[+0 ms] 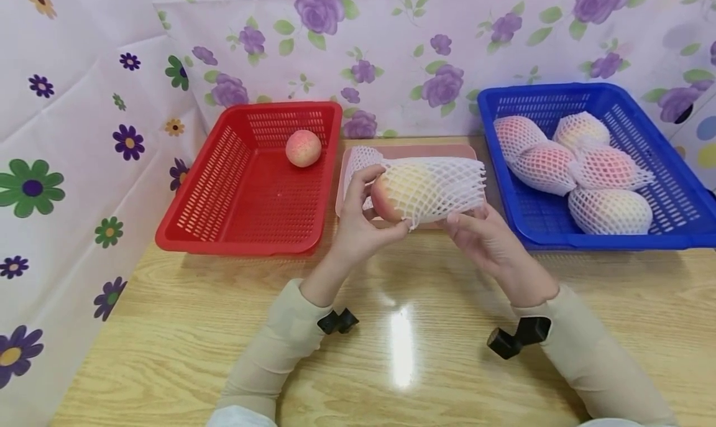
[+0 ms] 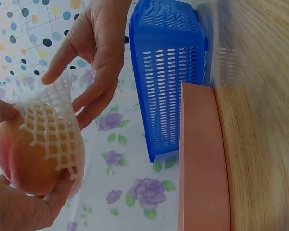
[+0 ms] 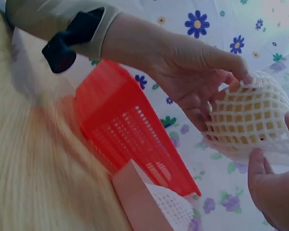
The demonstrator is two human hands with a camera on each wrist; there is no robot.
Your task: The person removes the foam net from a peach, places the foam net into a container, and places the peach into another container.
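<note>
Over the pink tray point(image 1: 436, 150), my left hand point(image 1: 360, 225) grips a yellow-red peach point(image 1: 383, 200) between thumb and fingers. A white foam net point(image 1: 447, 188) covers most of the peach, with its bare end toward my left palm. My right hand point(image 1: 489, 243) pinches the loose right end of the net. In the left wrist view, the peach point(image 2: 26, 166) bulges out of the net point(image 2: 58, 127), and the right hand point(image 2: 98, 57) is at the net's far end. Seen from the right wrist, the left hand point(image 3: 192, 72) holds the other end of the netted peach.
At the left stands a red basket point(image 1: 274, 250) with one bare peach point(image 1: 304, 148) inside. On the right, a blue basket point(image 1: 559, 239) holds several netted peaches point(image 1: 610, 212). Another foam net point(image 1: 363, 158) lies in the pink tray. A flowered cloth point(image 1: 391, 60) hangs behind the wooden table point(image 1: 447, 371).
</note>
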